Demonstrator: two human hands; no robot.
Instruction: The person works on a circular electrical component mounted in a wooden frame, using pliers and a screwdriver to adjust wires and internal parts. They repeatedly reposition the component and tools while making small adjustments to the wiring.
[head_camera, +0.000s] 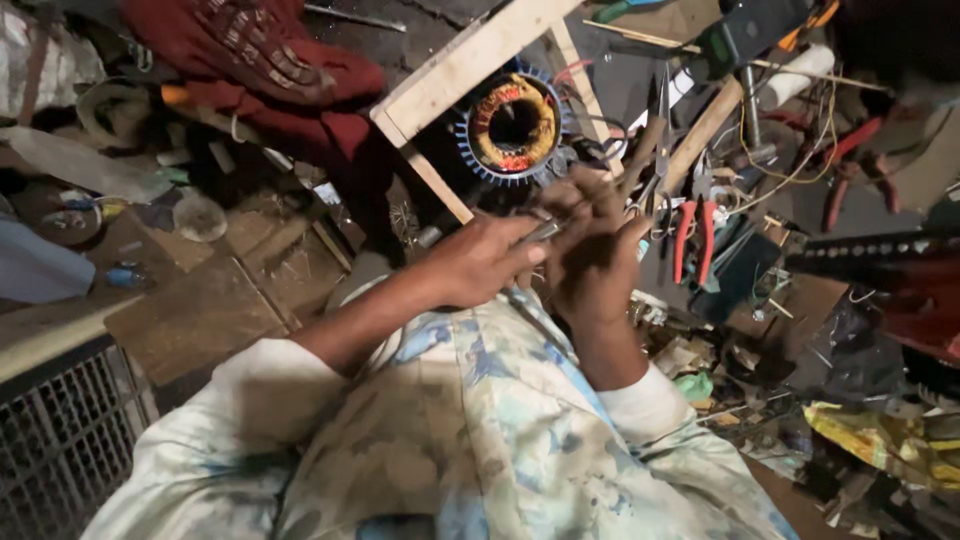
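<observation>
A: Two hands meet over the lap. Left hand (478, 262) pinches a small metal piece (542, 232); right hand (592, 250) is curled round something, can't tell what.

B: How to do it well?

A: Probably keep both hands braced together, short moves only.

B: Room?

A: Tight. Motor stator (513, 124) and wooden frame (470, 62) sit just ahead; red-handled pliers (692, 240) beside the right hand. Left floor edge is more open.
</observation>
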